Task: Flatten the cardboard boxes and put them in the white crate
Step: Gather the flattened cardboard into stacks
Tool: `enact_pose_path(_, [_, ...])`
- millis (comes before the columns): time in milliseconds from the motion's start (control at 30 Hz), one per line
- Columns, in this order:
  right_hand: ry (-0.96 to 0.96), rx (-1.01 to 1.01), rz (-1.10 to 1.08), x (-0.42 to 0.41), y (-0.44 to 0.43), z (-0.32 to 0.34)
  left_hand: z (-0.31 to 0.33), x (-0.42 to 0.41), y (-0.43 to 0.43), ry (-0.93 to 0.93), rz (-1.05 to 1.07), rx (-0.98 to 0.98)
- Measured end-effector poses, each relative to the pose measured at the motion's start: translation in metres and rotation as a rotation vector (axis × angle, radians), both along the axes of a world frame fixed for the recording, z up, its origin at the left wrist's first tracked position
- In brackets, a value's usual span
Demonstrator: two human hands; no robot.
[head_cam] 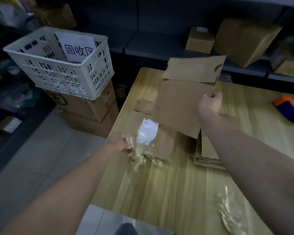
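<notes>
At far left the white crate (70, 78) holds a paper sign (78, 46). Our right hand (210, 103) grips a flattened cardboard box (183, 99) by its right edge above the desk (159, 192); our left hand (120, 141) clutches crumpled clear plastic (141, 151) at the desk's left edge.

Light wood-grain table (176, 192) fills the lower centre and right; dark shelving (159, 46) spans the top of the frame, pale floor tiles (41, 158) the lower left. At the right edge lies an orange-and-blue object (290, 109), possibly a tape dispenser; crumpled clear plastic (231, 212) lies at lower right.
</notes>
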State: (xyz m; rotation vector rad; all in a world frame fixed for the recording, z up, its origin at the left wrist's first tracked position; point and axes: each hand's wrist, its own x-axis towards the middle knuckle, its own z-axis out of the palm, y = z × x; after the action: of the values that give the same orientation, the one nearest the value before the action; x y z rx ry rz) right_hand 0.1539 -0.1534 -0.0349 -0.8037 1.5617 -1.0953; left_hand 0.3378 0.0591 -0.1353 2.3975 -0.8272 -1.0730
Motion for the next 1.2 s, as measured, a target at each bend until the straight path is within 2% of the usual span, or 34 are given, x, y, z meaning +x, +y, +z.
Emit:
enact_pose_path(67, [0.069, -0.035, 0.05, -0.006, -0.004, 0.006, 0.003, -0.018, -0.003, 0.091, -0.037, -0.064])
enact_pose_path(133, [0.029, -0.08, 0.091, -0.003, -0.001, 0.007, 0.005, -0.039, -0.011, 0.125, -0.131, -0.029])
enact_pose_path(200, [0.046, -0.122, 0.112, -0.004, 0.004, 0.01, 0.01, -0.06, -0.015, 0.048, -0.253, 0.049])
enact_pose_path(333, [0.079, -0.133, 0.122, -0.015, 0.002, 0.012, -0.001, -0.089, -0.005, -0.025, -0.294, 0.125])
enact_pose_path(433, [0.126, -0.179, 0.178, -0.027, -0.001, 0.006, -0.014, -0.101, 0.013, -0.046, -0.251, 0.077])
enact_pose_path(567, [0.139, -0.221, 0.201, -0.038, -0.002, 0.006, -0.01, -0.112, 0.016, -0.148, -0.141, -0.147])
enact_pose_path(633, [0.122, -0.241, 0.202, -0.043, -0.001, 0.011, 0.005, -0.117, 0.009, -0.11, -0.111, -0.234])
enact_pose_path(700, [0.101, -0.254, 0.203, -0.047, -0.002, 0.019, 0.02, -0.125, 0.003, -0.013, -0.118, -0.235])
enact_pose_path(767, [0.1, -0.271, 0.208, -0.054, -0.005, 0.028, 0.031, -0.145, -0.004, 0.091, -0.183, -0.17])
enact_pose_path(833, [0.064, -0.29, 0.226, -0.062, -0.007, 0.035, 0.027, -0.171, -0.01, 0.084, -0.267, -0.058])
enact_pose_path(933, [0.158, -0.322, 0.273, -0.074, -0.005, 0.041, 0.003, -0.216, -0.017, 0.238, -0.36, -0.076])
enact_pose_path(1200, [0.159, -0.321, 0.368, -0.087, -0.003, 0.02, -0.038, -0.269, -0.03, 0.004, -0.532, -0.017])
